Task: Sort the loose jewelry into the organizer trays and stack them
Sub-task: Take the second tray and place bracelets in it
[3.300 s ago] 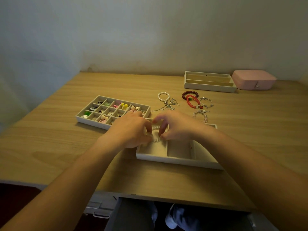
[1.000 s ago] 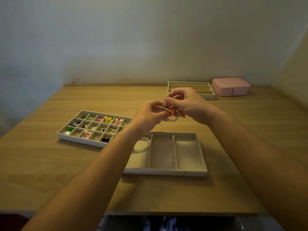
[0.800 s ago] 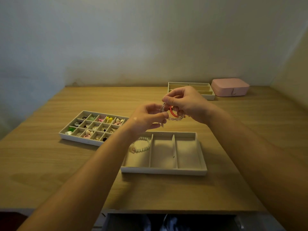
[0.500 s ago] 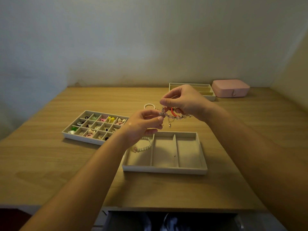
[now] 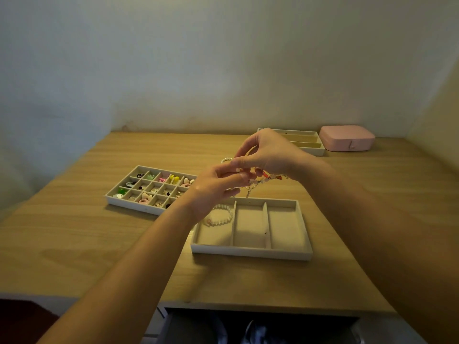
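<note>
Red and pink bracelets [image 5: 267, 178], bunched, are pinched by left grip [image 5: 213, 189] and right grip [image 5: 270, 155] above the tray [image 5: 250, 253]; separating appears in hand, and next calls for lowering one into a slot.

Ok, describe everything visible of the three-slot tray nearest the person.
The three-slot tray is a shallow, pale rectangular organizer with low walls and beige, velvety-looking lining. Two dividers split it into three long compartments running front to back. It lies flat on the wooden table. A pearl bracelet lies in the left compartment; the others look empty, bar a tiny dark speck by the right divider. The left hand and right hand hover above its far edge, not touching it.
</note>
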Demonstrator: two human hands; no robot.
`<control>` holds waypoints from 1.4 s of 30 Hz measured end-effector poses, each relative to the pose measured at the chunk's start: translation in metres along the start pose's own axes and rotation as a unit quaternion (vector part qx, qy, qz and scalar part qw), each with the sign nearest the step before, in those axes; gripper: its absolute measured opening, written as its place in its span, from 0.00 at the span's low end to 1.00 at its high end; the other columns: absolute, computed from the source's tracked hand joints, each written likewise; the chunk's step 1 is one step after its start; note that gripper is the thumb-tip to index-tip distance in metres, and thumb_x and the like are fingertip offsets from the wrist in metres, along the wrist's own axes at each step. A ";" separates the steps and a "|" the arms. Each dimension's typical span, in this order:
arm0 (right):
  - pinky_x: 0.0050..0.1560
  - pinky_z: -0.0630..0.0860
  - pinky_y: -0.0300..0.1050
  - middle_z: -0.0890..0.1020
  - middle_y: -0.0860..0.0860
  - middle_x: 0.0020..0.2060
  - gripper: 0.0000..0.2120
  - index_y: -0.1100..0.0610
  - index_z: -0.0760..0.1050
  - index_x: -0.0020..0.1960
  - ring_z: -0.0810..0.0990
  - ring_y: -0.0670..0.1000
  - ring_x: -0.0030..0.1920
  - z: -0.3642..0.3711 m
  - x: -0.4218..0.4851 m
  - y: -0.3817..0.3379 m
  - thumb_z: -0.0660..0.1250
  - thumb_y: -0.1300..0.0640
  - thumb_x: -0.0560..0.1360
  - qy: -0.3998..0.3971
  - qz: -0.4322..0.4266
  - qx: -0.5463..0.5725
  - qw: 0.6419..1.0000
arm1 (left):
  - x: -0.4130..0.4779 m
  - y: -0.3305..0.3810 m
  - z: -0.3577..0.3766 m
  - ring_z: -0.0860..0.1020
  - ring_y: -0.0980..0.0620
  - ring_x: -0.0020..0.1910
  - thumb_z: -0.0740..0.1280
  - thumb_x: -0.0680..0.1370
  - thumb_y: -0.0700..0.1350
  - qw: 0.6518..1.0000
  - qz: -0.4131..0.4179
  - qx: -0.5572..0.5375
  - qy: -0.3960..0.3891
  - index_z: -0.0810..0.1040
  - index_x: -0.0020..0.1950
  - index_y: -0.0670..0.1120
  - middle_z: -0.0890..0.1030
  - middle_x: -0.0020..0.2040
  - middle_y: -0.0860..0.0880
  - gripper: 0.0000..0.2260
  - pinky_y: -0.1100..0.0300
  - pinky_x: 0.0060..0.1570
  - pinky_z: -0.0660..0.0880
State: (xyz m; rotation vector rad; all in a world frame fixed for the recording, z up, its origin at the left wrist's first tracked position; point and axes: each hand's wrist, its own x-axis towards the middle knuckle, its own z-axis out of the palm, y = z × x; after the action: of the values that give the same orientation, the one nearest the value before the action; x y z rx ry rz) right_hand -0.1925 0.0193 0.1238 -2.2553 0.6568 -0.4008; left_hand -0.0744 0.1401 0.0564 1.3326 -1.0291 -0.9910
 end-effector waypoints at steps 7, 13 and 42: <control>0.28 0.75 0.35 0.86 0.51 0.38 0.11 0.57 0.83 0.52 0.82 0.44 0.32 0.004 -0.004 -0.007 0.78 0.53 0.73 -0.016 0.004 -0.008 1.000 | -0.010 -0.004 -0.003 0.84 0.47 0.45 0.69 0.80 0.44 0.999 -0.007 -0.037 0.036 0.82 0.56 0.42 0.86 0.48 0.43 0.08 0.53 0.50 0.81; 0.49 0.84 0.45 0.85 0.53 0.49 0.18 0.57 0.81 0.60 0.85 0.51 0.51 0.011 -0.006 -0.002 0.73 0.70 0.73 -0.073 0.019 0.016 0.997 | -0.017 -0.007 -0.012 0.83 0.49 0.40 0.69 0.80 0.42 0.995 -0.036 -0.052 0.074 0.83 0.53 0.41 0.86 0.45 0.43 0.06 0.59 0.43 0.81; 0.40 0.80 0.35 0.85 0.49 0.45 0.07 0.53 0.80 0.53 0.82 0.42 0.42 0.047 -0.021 0.010 0.72 0.61 0.76 -0.081 0.029 0.067 0.994 | -0.036 0.009 -0.034 0.83 0.51 0.45 0.72 0.76 0.41 0.995 -0.004 0.016 0.098 0.83 0.52 0.46 0.86 0.49 0.42 0.05 0.58 0.49 0.80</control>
State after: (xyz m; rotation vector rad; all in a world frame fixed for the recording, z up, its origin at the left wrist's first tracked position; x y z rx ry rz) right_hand -0.1911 0.0519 0.0830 -2.1099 0.5910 -0.2229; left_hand -0.0511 0.1834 0.0652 1.4314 -0.8935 -0.8333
